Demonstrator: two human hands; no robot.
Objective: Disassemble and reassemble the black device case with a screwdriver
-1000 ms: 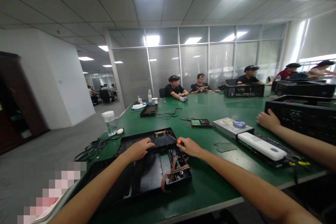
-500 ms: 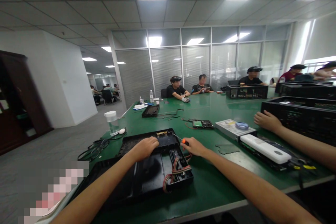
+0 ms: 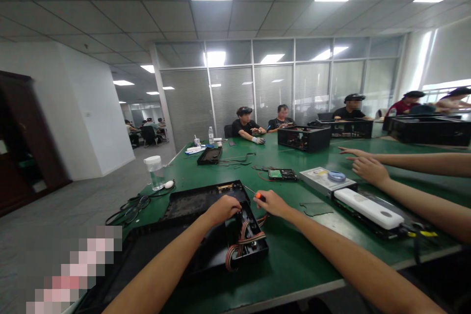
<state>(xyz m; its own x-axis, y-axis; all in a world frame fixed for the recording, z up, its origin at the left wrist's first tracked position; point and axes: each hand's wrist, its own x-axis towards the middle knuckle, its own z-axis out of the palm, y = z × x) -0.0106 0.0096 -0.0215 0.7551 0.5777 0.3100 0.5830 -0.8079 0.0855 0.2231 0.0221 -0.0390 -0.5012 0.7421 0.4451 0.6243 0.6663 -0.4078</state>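
Note:
My right hand [image 3: 274, 203] is closed around a screwdriver [image 3: 259, 196] with an orange and black handle. Its thin shaft points up and left toward a dark metal panel [image 3: 195, 199] with a brass-coloured strip [image 3: 225, 188]. My left hand [image 3: 223, 210] has its fingers bent together at the upper edge of a black computer case part [image 3: 209, 250]; whatever they pinch is hidden. Striped flat cables [image 3: 247, 240] hang over the bay at that part's right end, just below my left fingers.
Right of my hands lie a silver drive box [image 3: 318, 179], a white oblong device [image 3: 368, 208] and a circuit board with green [image 3: 281, 174]. A lidded jar [image 3: 154, 171] and coiled black cable [image 3: 128, 208] are at left. A co-worker's hands [image 3: 368, 167] reach in from the right.
My left hand has shifted right and slightly down, to the bay's edge. My right hand stays nearly still with the screwdriver. At right, a black computer case has moved toward the table's far side.

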